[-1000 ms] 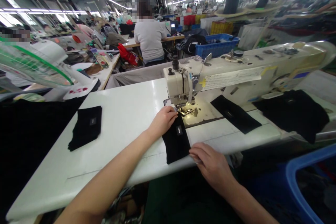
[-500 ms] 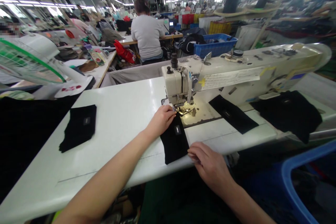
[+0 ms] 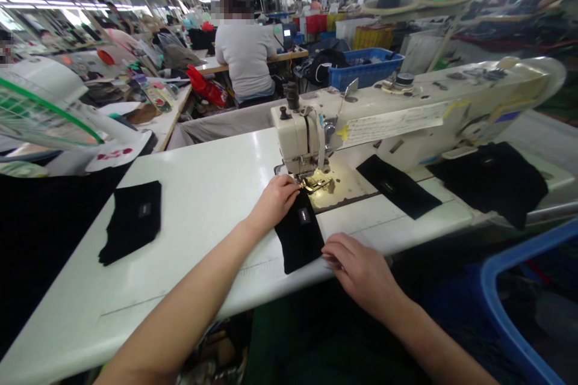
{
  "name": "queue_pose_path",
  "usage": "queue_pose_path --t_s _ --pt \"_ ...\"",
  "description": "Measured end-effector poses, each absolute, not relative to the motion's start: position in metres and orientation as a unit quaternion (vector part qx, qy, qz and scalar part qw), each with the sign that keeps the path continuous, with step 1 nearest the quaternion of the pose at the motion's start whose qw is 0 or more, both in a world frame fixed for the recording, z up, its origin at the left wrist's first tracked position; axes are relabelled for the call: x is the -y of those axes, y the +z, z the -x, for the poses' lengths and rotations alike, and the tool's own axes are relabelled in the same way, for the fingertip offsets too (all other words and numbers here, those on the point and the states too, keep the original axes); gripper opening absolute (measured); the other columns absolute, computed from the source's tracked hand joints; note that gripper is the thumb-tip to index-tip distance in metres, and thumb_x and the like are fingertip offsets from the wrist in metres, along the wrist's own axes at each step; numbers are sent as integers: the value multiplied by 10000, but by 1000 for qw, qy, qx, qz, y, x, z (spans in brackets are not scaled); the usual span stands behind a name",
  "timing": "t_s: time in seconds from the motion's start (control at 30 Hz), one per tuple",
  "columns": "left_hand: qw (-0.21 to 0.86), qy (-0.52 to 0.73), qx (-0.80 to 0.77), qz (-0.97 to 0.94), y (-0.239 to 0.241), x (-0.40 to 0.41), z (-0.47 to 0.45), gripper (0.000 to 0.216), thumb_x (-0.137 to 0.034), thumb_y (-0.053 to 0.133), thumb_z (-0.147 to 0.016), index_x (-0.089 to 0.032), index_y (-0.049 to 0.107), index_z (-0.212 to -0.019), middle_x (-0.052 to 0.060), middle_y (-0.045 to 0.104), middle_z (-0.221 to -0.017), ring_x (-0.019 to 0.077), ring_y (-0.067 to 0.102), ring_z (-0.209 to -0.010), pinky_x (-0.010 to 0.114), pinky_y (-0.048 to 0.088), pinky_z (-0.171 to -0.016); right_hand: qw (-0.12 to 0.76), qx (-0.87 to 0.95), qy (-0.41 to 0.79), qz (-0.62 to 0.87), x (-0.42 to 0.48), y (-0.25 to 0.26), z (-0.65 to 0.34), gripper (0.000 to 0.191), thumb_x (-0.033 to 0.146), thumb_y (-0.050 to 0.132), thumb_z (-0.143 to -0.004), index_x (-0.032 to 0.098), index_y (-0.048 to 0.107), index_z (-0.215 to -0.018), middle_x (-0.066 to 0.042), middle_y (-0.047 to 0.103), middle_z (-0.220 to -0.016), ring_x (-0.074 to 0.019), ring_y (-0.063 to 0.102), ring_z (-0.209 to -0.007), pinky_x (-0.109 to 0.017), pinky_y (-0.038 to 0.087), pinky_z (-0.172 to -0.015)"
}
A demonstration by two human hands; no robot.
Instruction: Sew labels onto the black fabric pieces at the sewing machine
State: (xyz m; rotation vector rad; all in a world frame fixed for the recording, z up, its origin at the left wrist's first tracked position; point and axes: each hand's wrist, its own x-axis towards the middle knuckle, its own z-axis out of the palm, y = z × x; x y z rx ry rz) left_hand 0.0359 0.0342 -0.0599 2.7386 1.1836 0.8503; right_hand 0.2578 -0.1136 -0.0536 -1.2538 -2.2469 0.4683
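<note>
A black fabric piece (image 3: 298, 243) with a small label (image 3: 303, 215) lies at the needle area of a cream sewing machine (image 3: 298, 138). My left hand (image 3: 274, 200) pinches its far end, right beside the presser foot (image 3: 313, 185). At the near right corner, my right hand (image 3: 354, 264) has its fingers closed on the fabric's edge. The far end of the piece is partly hidden by my left hand and the foot.
A stack of labelled black pieces (image 3: 134, 219) lies left on the white table (image 3: 203, 192). Another black piece (image 3: 397, 186) and a black fabric pile (image 3: 494, 180) lie right. A blue basket (image 3: 490, 289) stands near right, a fan (image 3: 40, 108) at left. A person (image 3: 246, 57) sits ahead.
The view has shifted slightly. Both hands keep nearly the same hold on the black fabric piece, which stays by the presser foot.
</note>
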Motion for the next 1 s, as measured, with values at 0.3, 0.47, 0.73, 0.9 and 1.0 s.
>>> queue_pose_path --t_s 0.3,0.47,0.73,0.9,1.0 --pt "-7 211 -383 -899 -40 8 -44 226 -104 514 -940 -110 692 -1080 144 633 -1092 255 596 -989 435 567 -876 237 834 165 471 116 -51 -262 304 -4 572 -816 189 663 -1033 -43 642 -1017 -171 616 -840 -262 414 -665" --pt "88 189 -314 -926 -27 88 -53 221 -159 503 -966 -126 668 -1109 125 669 -1076 238 630 -1019 383 601 -857 220 856 123 451 122 -55 -269 316 103 551 -894 203 653 -1176 -34 618 -916 -157 565 -712 -275 364 -587" --pt "48 175 -287 -941 -37 104 -42 345 -163 456 -986 -127 583 -1304 141 649 -1285 274 594 -1229 431 590 -990 196 865 115 447 116 -51 -268 343 73 565 -834 198 675 -1134 -28 622 -873 -167 570 -758 -273 376 -611" --pt "51 188 -292 -936 -36 88 -43 312 -196 463 -996 -154 624 -1260 136 664 -1239 269 613 -1187 450 592 -982 168 857 114 473 100 -44 -262 331 84 585 -840 215 688 -1126 -23 636 -886 -169 590 -793 -266 397 -641" --pt "54 190 -295 -935 -36 75 -41 292 -196 475 -995 -147 641 -1229 136 663 -1220 262 610 -1173 437 588 -981 160 856 117 477 88 -43 -258 323 95 597 -854 210 692 -1141 -28 647 -903 -178 606 -830 -269 417 -672"
